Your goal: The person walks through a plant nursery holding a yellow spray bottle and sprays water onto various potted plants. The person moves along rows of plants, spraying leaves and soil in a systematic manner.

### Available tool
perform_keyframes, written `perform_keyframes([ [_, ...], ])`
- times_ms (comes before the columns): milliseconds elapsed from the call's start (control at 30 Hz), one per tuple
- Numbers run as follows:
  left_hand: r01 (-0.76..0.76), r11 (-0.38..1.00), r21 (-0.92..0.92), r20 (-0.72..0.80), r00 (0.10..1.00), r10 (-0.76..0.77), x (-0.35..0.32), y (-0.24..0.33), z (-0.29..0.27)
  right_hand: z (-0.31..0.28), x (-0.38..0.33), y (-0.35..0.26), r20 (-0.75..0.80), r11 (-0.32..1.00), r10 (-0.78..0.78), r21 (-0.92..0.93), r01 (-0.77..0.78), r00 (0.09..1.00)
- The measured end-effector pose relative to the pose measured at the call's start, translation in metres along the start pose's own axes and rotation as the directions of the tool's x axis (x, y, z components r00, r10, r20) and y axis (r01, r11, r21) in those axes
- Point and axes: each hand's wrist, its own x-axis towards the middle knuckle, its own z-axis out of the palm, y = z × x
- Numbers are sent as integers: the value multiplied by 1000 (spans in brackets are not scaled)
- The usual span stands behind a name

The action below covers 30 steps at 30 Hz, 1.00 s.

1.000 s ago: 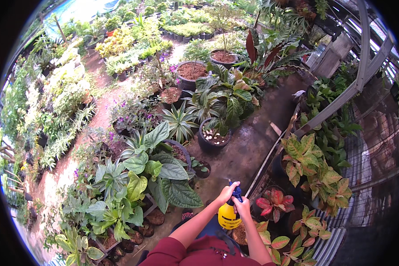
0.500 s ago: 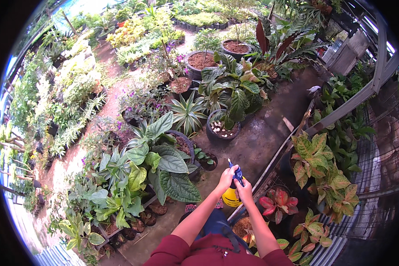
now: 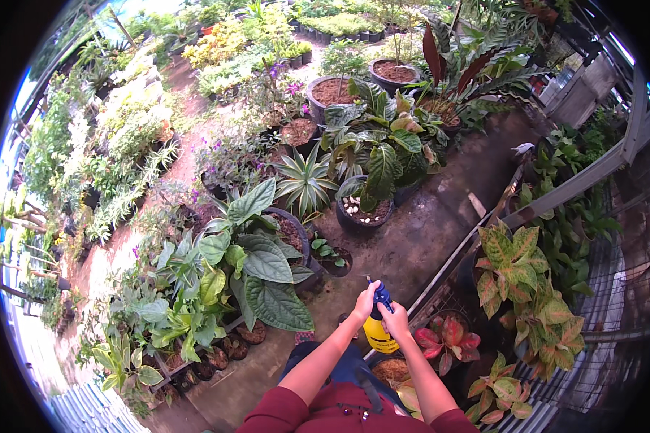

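Note:
In front of my body I hold a spray bottle (image 3: 380, 337) with a yellow body and a dark blue head. My left hand (image 3: 365, 300) is closed at the head's left side, by the thin nozzle tip. Around the neck and handle on the right, my right hand (image 3: 395, 322) is closed, with its thumb near the top. The bottle hangs upright, and my palms hide parts of the head. Close by on the right grows a red-leaved plant (image 3: 448, 339). A small potted plant (image 3: 331, 255) stands on the ground just beyond my hands.
Large-leaved plants (image 3: 267, 258) in pots crowd the left. A dark pot with white pebbles (image 3: 365, 213) stands ahead on the concrete path (image 3: 440, 209). Along the right run a metal rail (image 3: 567, 189) and mottled green-pink plants (image 3: 513, 263). Small pots (image 3: 235, 348) line the lower left.
Both hands and the spray bottle have moved slightly lower and nearer my body. The nozzle tip has turned a little to the left. My grip stays on the bottle, and the view has shifted slightly.

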Motion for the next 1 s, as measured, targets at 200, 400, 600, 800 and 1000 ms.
perform_keyframes([
  [200, -192, 981, -13, -14, 981, 192, 17, 48, 8, 13, 26, -37, -51, 990, -140, -2, 140, 989],
  [400, -252, 967, 38, -99, 962, 255, 25, 46, -8, 22, 46, -27, -7, 986, -166, -29, 165, 986],
  [600, -71, 997, -43, -70, 995, 68, 16, 11, -15, 15, 32, -2, 52, 1000, 10, -1, -10, 999],
  [800, 46, 994, -95, -81, 995, -54, 11, -10, -24, 14, 22, 10, 59, 995, 61, -86, -56, 996],
  [1000, -111, 993, -48, -161, 982, 102, 10, 33, -15, 33, 43, 1, 12, 995, -67, -68, 67, 998],
])
